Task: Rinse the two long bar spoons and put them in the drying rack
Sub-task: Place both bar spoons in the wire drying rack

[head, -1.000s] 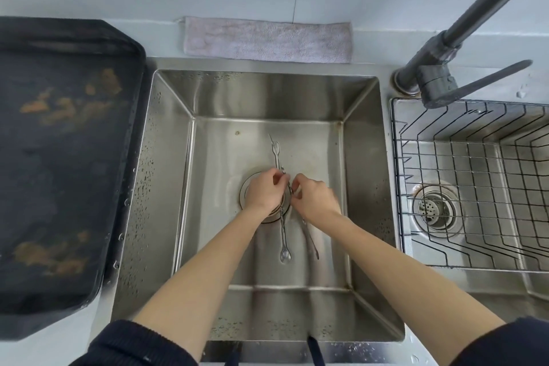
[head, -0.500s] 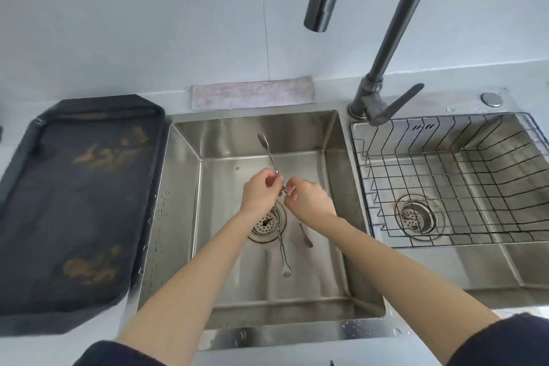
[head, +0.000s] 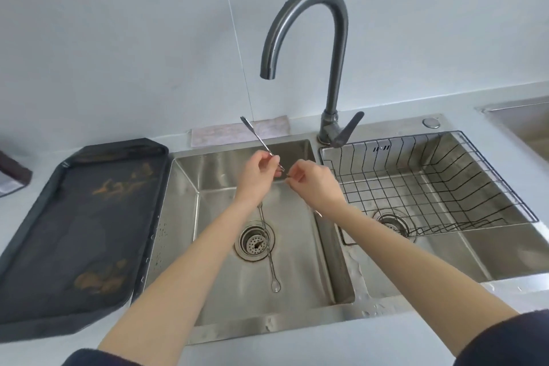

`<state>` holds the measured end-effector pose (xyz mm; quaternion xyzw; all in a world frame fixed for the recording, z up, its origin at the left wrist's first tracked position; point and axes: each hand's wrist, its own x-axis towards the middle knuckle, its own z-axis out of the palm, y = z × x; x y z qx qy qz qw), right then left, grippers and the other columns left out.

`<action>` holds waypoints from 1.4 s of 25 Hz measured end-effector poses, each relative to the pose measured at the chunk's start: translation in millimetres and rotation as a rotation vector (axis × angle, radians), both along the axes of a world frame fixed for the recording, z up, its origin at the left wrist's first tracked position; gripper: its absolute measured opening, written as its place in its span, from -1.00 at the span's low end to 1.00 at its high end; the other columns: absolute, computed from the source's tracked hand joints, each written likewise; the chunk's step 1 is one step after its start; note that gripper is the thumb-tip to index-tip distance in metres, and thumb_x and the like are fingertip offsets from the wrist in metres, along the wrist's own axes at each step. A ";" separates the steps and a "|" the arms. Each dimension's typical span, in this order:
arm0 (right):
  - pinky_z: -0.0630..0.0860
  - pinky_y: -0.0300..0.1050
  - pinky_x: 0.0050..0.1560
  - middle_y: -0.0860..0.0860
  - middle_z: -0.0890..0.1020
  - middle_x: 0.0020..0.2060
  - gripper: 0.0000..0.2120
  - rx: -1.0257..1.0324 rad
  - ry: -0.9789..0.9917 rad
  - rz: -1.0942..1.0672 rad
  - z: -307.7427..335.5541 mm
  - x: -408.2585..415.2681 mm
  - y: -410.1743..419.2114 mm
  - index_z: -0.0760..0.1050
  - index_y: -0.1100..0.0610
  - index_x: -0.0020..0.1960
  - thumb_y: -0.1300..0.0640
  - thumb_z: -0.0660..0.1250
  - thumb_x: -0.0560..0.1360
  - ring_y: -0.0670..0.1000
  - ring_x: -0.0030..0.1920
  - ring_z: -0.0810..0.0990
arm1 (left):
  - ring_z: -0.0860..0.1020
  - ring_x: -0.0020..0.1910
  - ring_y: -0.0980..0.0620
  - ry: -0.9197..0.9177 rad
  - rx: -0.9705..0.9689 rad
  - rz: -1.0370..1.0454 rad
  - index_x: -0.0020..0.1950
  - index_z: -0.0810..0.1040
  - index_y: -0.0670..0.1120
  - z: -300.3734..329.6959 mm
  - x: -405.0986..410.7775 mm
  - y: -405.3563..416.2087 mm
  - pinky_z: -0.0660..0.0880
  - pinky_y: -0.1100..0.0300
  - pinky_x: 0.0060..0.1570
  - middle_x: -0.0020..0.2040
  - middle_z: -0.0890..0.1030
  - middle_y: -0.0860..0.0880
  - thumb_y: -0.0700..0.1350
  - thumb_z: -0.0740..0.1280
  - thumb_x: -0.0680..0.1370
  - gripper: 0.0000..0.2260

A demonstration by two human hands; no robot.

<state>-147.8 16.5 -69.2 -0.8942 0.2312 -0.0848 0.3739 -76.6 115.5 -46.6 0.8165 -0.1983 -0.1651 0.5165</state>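
Note:
One long bar spoon (head: 258, 140) is held up over the left sink basin (head: 181, 217), tilted, with its forked end pointing up and left. My left hand (head: 257, 171) pinches its shaft. The fingertips of my right hand (head: 315, 184) pinch the same shaft just to the right. The second bar spoon (head: 269, 255) shows below my left wrist, running past the drain (head: 255, 242) with its bowl nearest me. Its upper end is hidden behind my wrist. The black wire drying rack (head: 430, 184) sits in the right basin with nothing in it.
A dark grey gooseneck faucet (head: 335, 53) stands behind the basins, its spout over the left basin and no water running. A black tray (head: 80, 232) with brown marks lies left of the sink. A folded cloth (head: 234, 131) lies at the wall.
Both hands have risen from the sink floor with one spoon, whose forked end now stands above the back rim. The view has tilted up and shows the whole faucet.

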 end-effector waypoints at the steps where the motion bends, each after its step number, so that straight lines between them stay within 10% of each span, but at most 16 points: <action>1: 0.55 0.03 0.03 0.07 0.65 -0.06 -0.86 -0.018 -0.008 0.005 3.8 -5.6 -5.4 0.53 0.14 0.00 0.14 0.30 0.46 0.10 -0.01 0.59 | 0.49 -0.55 0.45 0.015 -0.031 0.004 -0.06 0.40 -0.19 2.4 -3.6 -4.6 0.39 0.62 -0.43 -0.32 0.48 0.06 -0.22 0.19 0.58 -0.95; 35: 0.47 -0.05 -0.04 0.04 0.60 0.07 -0.77 -0.303 0.426 0.105 -74.6 -103.8 -265.4 0.57 0.08 0.08 0.17 0.16 0.55 0.13 0.10 0.55 | 0.56 -0.26 0.11 1.114 -0.105 0.404 -0.16 0.50 -0.12 -100.1 -97.4 -224.6 0.46 0.27 -0.20 -0.20 0.60 0.00 -0.14 0.26 0.56 -0.88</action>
